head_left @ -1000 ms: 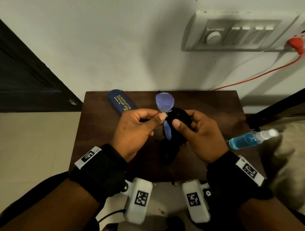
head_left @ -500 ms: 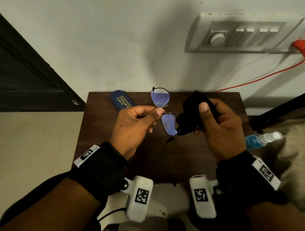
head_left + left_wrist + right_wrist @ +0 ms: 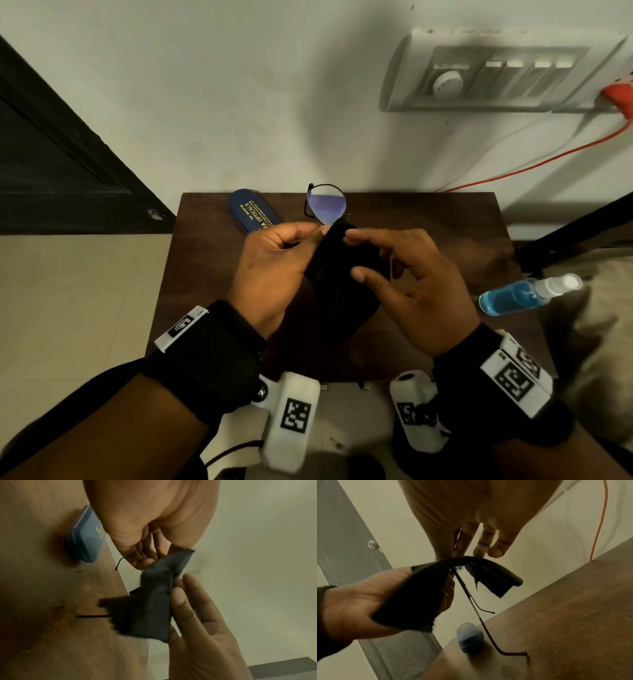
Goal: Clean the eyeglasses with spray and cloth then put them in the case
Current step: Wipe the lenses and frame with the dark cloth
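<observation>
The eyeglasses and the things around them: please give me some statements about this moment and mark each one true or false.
1. The left hand holds the eyeglasses. True.
2. The blue case lies open on the table. False: its lid is closed.
3. The black cloth is draped over one lens while the other lens is uncovered. True.
4. The spray bottle is in the right hand. False: it lies at the right edge of the table, and the right hand is at the cloth.
5. The eyeglasses are already inside the case. False: they are held above the table.
</observation>
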